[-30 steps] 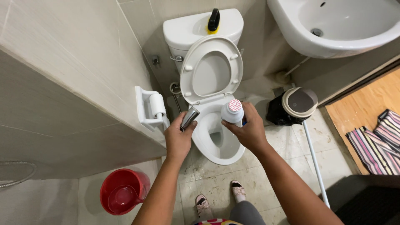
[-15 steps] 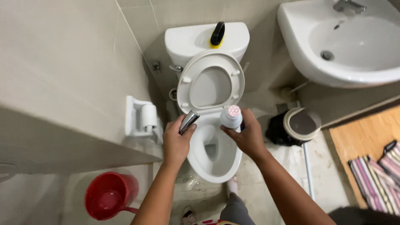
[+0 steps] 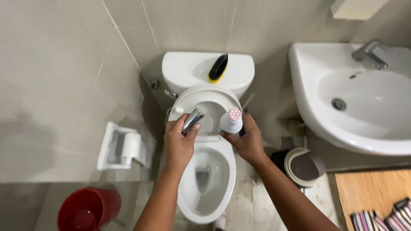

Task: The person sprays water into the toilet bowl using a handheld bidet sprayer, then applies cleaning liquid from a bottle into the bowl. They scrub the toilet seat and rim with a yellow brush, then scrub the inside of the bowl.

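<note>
My left hand (image 3: 179, 143) is closed around a shiny metal spray handle (image 3: 192, 120). My right hand (image 3: 247, 141) holds a white plastic bottle (image 3: 231, 123) upright. Both are above the back rim of the open white ceramic toilet bowl (image 3: 222, 188).

Left hand (image 3: 179, 143) grips chrome sprayer (image 3: 192, 120), right hand (image 3: 247, 141) white bottle (image 3: 231, 122), over toilet (image 3: 209, 188).

Both bare forearms are extended from the near edge toward the far side, converging slightly. The left hand (image 3: 179, 143) is seen from the back, its fingers curled shut and the thumb laid along the top. The right hand (image 3: 246, 141) is held just to its right, fingers wrapped closed, the wrist bent slightly inward.
</note>
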